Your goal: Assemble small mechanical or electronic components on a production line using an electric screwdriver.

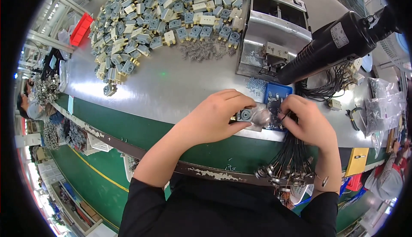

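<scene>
My left hand (pixel 216 116) is closed round a small grey block (pixel 245 115) with a round recessed centre, held just above the bench's front edge. A shiny, rounded metal piece (pixel 262 117) sits against the block's right side; whether the two are joined I cannot tell. My right hand (pixel 310 119) is pinched over a blue tray (pixel 269 92), with a thin black cable (pixel 281 116) at its fingertips. Below that hand, a bundle of black cables (pixel 292 149) hangs over the edge, ending in round metal fittings (pixel 274 172). Small dark parts lie in the tray.
A large pile of grey and cream blocks (pixel 171 13) covers the back left, with loose springs (pixel 206 50) before it. A metal fixture (pixel 274 35) and a black cylindrical tool (pixel 330 46) stand at right. Screws (pixel 256 84) lie behind the tray; pliers (pixel 353 119) lie far right.
</scene>
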{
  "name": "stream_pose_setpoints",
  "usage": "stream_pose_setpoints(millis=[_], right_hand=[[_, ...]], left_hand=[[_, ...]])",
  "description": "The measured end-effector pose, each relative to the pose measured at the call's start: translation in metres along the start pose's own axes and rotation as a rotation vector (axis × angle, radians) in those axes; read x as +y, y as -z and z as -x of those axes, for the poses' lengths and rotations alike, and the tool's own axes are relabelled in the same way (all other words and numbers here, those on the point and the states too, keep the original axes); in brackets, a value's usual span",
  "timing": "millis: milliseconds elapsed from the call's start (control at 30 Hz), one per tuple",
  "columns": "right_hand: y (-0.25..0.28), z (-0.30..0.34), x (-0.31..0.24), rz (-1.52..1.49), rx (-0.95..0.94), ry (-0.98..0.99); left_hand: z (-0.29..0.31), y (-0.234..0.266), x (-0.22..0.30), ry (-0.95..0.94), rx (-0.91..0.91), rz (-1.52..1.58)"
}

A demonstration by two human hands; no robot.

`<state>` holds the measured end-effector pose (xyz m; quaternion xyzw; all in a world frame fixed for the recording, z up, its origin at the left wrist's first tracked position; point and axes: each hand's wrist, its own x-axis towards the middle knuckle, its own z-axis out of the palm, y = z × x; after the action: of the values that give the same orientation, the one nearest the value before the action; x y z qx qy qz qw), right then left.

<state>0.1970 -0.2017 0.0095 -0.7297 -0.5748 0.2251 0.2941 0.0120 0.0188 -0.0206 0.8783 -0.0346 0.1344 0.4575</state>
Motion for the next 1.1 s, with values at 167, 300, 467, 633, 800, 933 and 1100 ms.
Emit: stream_pose_setpoints(millis=[167,300,467,633,800,933,1100], right_hand=[[0.011,0.008,0.004,-0.081,0.143,0.083],[0.007,0.013,0.001,-0.29,0.305,0.0],[0.011,0.011,0.001,-0.314,0.327,-0.016],[0.01,0.016,-0.001,-0.38,0.383,-0.066],[0.008,0.013,-0.005,-0.447,0.408,-0.055],[0.009,0.014,-0.003,-0.43,0.378,-0.026],[0.009,0.012,-0.012,-0.345,0.359,-0.016]], left_hand=[[-0.004,-0.015,-0.003,-0.124,0.147,-0.083],[0.002,-0.023,-0.008,-0.202,0.1,-0.237],[0.009,-0.028,0.002,-0.143,0.165,-0.289],[0.009,0.009,0.006,0.135,0.011,0.173],[0.014,0.019,-0.005,0.26,-0.059,0.18],[0.007,0.005,-0.004,0.12,-0.036,0.096],[0.01,-0.014,-0.012,-0.045,0.053,-0.01]])
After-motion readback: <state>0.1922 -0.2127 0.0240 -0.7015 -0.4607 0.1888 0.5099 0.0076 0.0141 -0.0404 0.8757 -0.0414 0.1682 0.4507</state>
